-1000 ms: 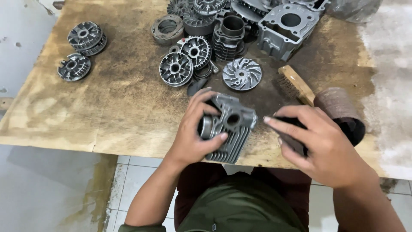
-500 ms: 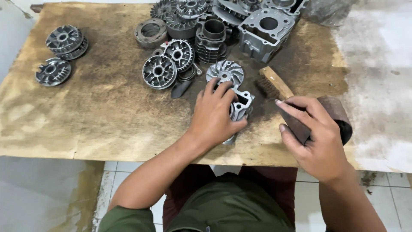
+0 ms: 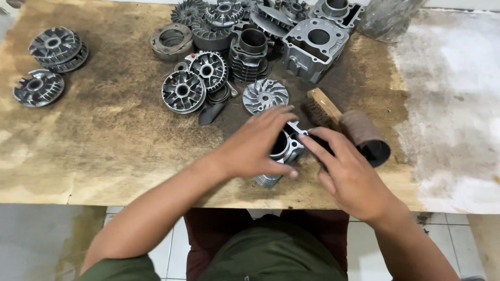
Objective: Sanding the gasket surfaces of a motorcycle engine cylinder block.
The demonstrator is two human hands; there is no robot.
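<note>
Mostly hidden: finned cylinder (image 3: pixel 281 151) under left hand (image 3: pixel 258 145).

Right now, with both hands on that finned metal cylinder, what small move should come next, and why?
Probably turn the finned cylinder a little under the right hand, so a fresh face meets whatever that hand presses on it; the piece itself is hidden. The left hand covers the cylinder's top and steadies it near the board's front edge. The wooden brush lies just behind, untouched.
</note>
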